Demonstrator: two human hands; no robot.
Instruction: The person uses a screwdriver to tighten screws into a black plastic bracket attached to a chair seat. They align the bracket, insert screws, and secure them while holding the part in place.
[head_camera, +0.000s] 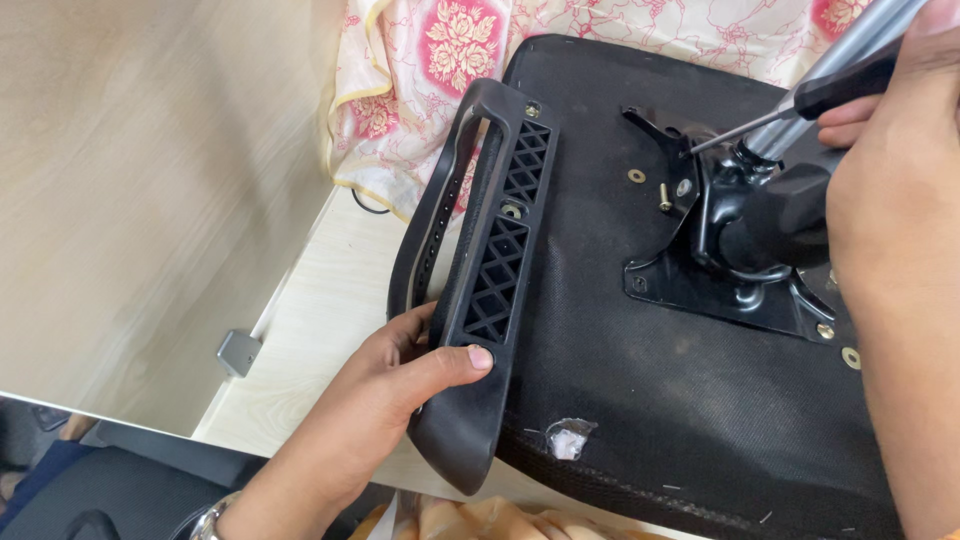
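Pale wooden desk (330, 330) and a floral cloth (420, 70) lay beneath an upturned black chair seat (640, 400), its metal base plate (720, 290) facing up. The left hand (400, 385) gripped the black plastic armrest (490, 270) at the seat's edge, thumb pressed over its latticed bracket, fingers curled behind. The right hand (890, 210) closed around a screwdriver (790, 110), whose tip met the plate near a loose brass screw (664, 197).
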